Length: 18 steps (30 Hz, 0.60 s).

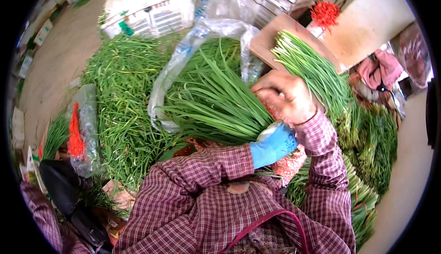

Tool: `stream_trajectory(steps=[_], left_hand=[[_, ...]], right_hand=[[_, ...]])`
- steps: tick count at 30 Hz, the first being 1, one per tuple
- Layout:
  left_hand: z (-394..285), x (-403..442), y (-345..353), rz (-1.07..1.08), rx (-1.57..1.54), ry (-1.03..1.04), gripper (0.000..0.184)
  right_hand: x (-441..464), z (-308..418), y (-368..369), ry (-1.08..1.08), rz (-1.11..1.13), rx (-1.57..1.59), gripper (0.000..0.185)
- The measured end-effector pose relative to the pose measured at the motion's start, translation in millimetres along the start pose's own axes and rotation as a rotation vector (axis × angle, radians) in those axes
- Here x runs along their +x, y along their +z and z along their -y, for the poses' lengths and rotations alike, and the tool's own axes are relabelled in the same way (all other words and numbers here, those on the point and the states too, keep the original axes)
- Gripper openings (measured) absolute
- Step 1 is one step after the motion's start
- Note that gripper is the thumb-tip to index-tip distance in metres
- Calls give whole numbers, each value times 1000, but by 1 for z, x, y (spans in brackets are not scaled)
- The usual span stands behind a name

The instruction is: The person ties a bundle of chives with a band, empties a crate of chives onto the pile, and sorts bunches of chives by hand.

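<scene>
A bunch of long green leaves (225,102) fans out to the upper left from my left hand (276,145), which wears a blue and white glove and is closed round its lower end. Just above it, my right hand (290,97) is bare, with fingers curled and pressed together beside the bunch; what they pinch is hidden. Red-and-white patterned cloth (289,166) shows below and between the hands. Beyond my right hand, a neat bundle with pale ends (305,61) rests on a brown board (266,43).
An open plastic bag (158,98) of greens lies behind the bunch. Loose greens (124,102) are heaped at left, below a white crate (149,11). Red ties (75,132) lie far left, and more (325,14) sit at the upper right. Stacked bundles (374,148) stand right.
</scene>
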<state>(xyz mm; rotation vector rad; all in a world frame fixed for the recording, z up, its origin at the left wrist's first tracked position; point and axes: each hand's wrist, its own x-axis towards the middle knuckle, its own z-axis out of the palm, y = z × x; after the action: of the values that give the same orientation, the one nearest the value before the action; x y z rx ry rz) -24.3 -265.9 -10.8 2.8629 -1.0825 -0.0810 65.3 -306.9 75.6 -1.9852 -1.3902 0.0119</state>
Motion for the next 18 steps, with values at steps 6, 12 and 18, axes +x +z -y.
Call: stream_trajectory(steps=[6,12,18], left_hand=[[-11,3,46,-325,-352,-30,29],[-12,3,45,-309,-348,-9,28],[-14,1,45,-304,-350,-2,26]], right_hand=[[-9,7,36,205,138,-178,18],[-12,12,37,148,138,-470,17],[-24,27,25,189,138,-358,14]])
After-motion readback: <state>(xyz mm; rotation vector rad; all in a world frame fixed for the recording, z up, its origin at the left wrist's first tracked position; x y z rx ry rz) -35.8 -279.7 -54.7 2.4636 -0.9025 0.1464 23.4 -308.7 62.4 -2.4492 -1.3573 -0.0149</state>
